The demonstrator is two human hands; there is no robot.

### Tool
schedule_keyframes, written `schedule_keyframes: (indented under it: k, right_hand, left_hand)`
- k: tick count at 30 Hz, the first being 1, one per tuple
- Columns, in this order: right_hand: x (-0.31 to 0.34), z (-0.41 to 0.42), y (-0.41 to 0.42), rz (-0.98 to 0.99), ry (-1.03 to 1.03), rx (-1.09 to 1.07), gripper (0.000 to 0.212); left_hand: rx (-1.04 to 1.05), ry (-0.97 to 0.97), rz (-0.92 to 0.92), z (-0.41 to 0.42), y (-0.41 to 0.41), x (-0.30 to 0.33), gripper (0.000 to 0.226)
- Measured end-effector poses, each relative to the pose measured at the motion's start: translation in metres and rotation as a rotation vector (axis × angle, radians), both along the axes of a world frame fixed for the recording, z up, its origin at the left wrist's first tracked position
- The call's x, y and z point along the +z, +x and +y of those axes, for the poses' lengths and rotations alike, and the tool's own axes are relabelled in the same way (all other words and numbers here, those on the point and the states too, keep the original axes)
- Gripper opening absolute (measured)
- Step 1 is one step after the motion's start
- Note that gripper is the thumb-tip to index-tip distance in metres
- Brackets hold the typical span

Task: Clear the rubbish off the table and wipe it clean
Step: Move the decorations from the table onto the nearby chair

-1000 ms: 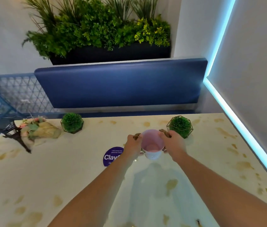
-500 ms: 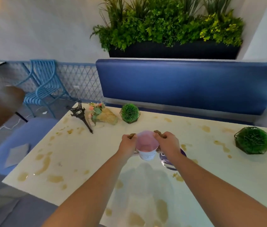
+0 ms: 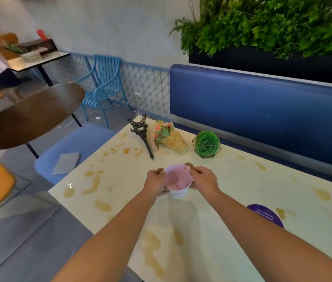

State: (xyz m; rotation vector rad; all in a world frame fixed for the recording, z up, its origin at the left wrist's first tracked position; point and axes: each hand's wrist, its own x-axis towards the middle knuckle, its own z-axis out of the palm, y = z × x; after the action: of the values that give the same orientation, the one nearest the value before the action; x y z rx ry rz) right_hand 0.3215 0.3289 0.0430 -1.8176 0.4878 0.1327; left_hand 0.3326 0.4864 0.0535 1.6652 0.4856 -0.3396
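A white paper cup with a pink inside is held above the cream table, between both my hands. My left hand grips its left side and also pinches a small brown scrap. My right hand grips the right side with another brown scrap between its fingers. Brown spill stains are spread over the tabletop.
A small black tower model, a flower bundle and a green ball plant stand at the table's far left end. A purple round sticker lies at right. A blue bench runs behind; a blue seat with a grey cloth is at left.
My view has swung left, so the left end of the table and the seats beside it show. Both hands still hold the cup, carried leftwards along the table, away from the purple sticker.
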Motion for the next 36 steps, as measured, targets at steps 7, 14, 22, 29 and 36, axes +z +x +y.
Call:
schedule_keyframes:
  k: [7,14,22,29,36]
  right_hand:
    - [-0.021,0.053,0.050,0.052,0.000,-0.013,0.021]
    - [-0.033,0.089,0.087,0.109,-0.079,-0.146,0.023]
    - [-0.034,0.098,0.108,0.066,-0.024,-0.380,0.016]
    - [-0.028,0.085,0.143,0.015,-0.258,-0.381,0.009]
    - [-0.025,0.064,0.191,0.090,-0.496,-0.138,0.039]
  left_hand:
    - [-0.042,0.014,0.048,0.054,0.057,-0.017,0.017]
    - [-0.306,0.071,0.049,0.089,0.120,-0.028,0.020]
    - [-0.426,0.023,0.110,0.095,0.162,-0.036,0.020]
    - [-0.519,0.118,0.057,0.095,0.197,-0.037,0.037]
    - [-0.736,0.320,-0.094,0.080,0.227,-0.037,0.016]
